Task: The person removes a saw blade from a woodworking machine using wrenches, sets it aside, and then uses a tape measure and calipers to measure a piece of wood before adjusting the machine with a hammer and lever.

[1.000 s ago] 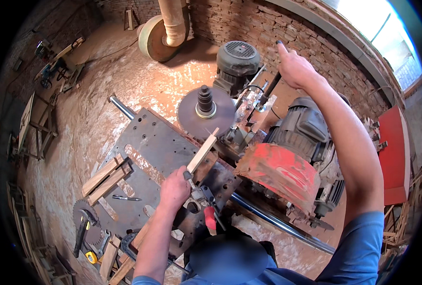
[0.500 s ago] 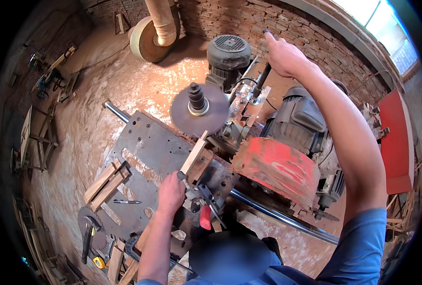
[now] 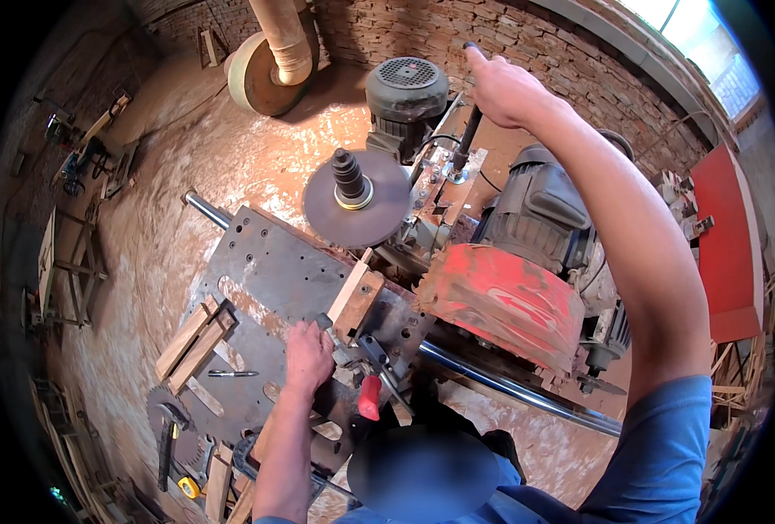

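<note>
My right hand (image 3: 505, 90) is raised at the far side, wrapped round the top of a black upright lever (image 3: 468, 140). My left hand (image 3: 307, 354) rests low over the grey metal table (image 3: 291, 262), its fingers curled by a dark rounded tip (image 3: 323, 321); what they hold is hidden. Just beyond it lies a pale wood strip (image 3: 348, 293), alongside a brown wooden block (image 3: 359, 304) with holes. A clamp with a red handle (image 3: 369, 398) sits to the right of this hand. The strip's far end points toward a round grey disc (image 3: 357, 210) on a spindle.
Two wood pieces (image 3: 195, 345) and a pen (image 3: 233, 374) lie on the table's left. A hammer (image 3: 167, 445), saw blade (image 3: 165, 406) and yellow tape measure (image 3: 188, 486) are at the near left. A red guard (image 3: 501, 306) and motor (image 3: 536, 210) stand right; a steel rail (image 3: 518, 389) runs below.
The wood strip is a little farther from the disc and lies beside the block, with more of the block showing. My left hand stays by its near end; my right hand keeps its hold.
</note>
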`<state>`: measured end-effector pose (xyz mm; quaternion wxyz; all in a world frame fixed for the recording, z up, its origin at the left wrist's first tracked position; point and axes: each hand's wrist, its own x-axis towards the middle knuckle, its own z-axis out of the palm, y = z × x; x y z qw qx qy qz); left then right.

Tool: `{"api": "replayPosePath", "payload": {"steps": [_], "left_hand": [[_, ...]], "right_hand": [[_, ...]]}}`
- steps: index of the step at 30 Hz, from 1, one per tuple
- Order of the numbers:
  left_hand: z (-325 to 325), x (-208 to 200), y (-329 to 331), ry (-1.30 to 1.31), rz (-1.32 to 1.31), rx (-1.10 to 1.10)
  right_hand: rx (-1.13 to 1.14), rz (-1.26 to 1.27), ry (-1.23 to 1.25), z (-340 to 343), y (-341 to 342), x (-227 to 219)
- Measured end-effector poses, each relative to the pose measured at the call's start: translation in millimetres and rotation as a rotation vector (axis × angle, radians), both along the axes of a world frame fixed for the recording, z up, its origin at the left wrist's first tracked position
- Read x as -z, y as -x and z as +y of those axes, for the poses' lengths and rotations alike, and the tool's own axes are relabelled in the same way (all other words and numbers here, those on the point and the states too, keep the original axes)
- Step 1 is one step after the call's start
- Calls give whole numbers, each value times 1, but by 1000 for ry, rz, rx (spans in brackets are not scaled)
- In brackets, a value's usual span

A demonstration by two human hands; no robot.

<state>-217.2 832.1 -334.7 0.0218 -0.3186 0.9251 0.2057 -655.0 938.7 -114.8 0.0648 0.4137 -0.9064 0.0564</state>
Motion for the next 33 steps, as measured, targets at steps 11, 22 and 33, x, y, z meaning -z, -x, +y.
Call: {"api": "replayPosePath", "payload": {"steps": [11,22,33], "left_hand": [[12,-7,-13,191,-78,175],[-22,-9,-9,195,-17,180],[-76,-9,-11,239,-27,165]], "right_hand": [[-2,33,-35,-3,1,2],[9,-22,-111,-2,4,0],[44,-33,-118,-2,-4,-2]]}}
